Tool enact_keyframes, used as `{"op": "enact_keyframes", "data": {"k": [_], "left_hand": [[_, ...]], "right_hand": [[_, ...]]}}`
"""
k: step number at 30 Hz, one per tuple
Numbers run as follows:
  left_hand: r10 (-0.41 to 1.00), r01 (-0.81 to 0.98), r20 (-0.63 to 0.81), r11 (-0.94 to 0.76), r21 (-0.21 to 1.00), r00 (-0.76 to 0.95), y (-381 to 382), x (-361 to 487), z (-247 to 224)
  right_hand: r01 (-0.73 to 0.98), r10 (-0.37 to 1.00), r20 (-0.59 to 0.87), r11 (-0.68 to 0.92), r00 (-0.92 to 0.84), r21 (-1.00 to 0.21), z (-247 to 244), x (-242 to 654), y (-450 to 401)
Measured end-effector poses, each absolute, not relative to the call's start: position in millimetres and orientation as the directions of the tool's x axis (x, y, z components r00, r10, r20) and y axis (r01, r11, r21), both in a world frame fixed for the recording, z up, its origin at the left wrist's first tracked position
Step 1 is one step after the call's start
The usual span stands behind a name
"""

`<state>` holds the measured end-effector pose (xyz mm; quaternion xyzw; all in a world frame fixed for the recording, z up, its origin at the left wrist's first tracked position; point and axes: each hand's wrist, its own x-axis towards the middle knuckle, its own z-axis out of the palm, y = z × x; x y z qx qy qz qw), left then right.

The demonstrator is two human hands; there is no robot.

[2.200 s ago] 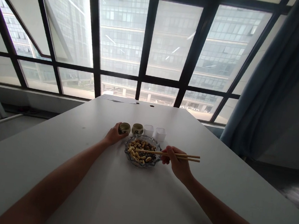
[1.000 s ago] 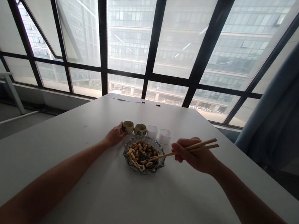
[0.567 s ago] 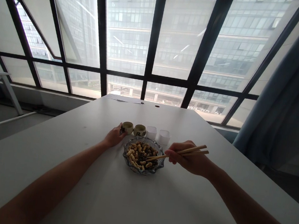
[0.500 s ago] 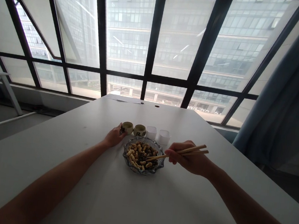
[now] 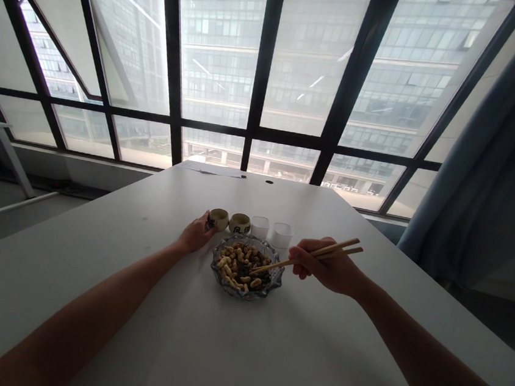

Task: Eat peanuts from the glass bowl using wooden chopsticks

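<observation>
A scalloped glass bowl [image 5: 246, 296] stands mid-table, filled with peanuts in their shells [image 5: 228, 266] and small dark seeds [image 5: 245, 271]. My right hand [image 5: 326, 266] grips a pair of chopsticks [image 5: 284, 263] at the bowl's right; their tips reach into the contents near the middle. Whether the tips pinch anything is too small to tell. My left hand [image 5: 197, 233] is closed around the side of a green ceramic cup [image 5: 218, 220], which rests on the table behind the bowl. Beside it stands a matching cup [image 5: 240, 224] with dark characters.
Two small white translucent cups [image 5: 260, 227] continue the row to the right of the ceramic ones. The white table [image 5: 230, 362] stretches toward the windows, with papers [image 5: 220, 171] at its far end. A blue curtain [image 5: 477, 161] hangs at the right.
My right hand has shifted slightly right and the chopsticks' rear ends have risen, so they slant more steeply into the bowl. My left hand stays on the cup.
</observation>
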<state>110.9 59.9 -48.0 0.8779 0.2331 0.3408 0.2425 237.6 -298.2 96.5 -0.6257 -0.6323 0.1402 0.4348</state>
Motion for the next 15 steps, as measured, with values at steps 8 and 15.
{"op": "enact_keyframes", "data": {"k": [8, 15], "left_hand": [[0.585, 0.247, 0.48, -0.765, 0.595, 0.654, 59, 112, -49], [0.578, 0.259, 0.469, -0.771, 0.581, 0.668, 59, 111, -47]], "right_hand": [[0.552, 0.814, 0.403, 0.124, 0.419, -0.825, 86, 251, -293], [0.508, 0.802, 0.378, 0.11, 0.463, -0.855, 76, 260, -288]]}}
